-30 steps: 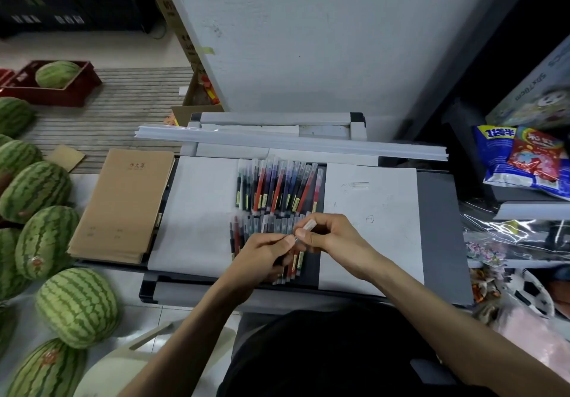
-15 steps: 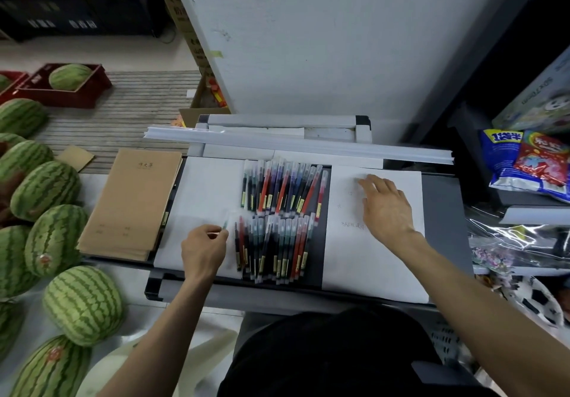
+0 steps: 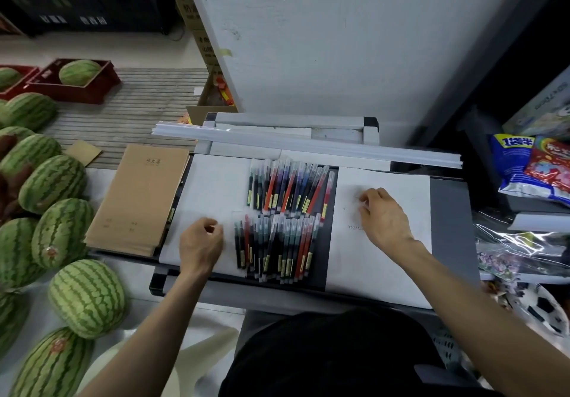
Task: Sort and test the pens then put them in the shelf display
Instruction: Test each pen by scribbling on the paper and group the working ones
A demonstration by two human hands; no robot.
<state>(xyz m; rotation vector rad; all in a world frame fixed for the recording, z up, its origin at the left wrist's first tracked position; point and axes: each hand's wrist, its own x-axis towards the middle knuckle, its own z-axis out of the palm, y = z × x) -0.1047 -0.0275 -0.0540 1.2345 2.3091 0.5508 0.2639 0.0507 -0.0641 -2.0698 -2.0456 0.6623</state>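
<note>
Pens [image 3: 287, 211] lie in two rows in the middle of the counter [image 3: 450, 227]; right hand [image 3: 381, 217] curls on the right sheet [image 3: 385, 261], likely testing one; left hand [image 3: 200, 241] curls beside the near row; what either holds, I cannot tell.

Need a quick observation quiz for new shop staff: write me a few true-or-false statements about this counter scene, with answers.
1. The pens lie in two rows between the left sheet and the right sheet of paper. True.
2. The right hand rests on the brown notebooks. False: it is on the right sheet; the notebooks are stacked on the far left of the counter.
3. Loose watermelons lie to the person's left. True.
4. The left hand is lifting a melon. False: it is over the left sheet, beside the nearer row of pens.
5. A red crate holds a watermelon. True.
</note>
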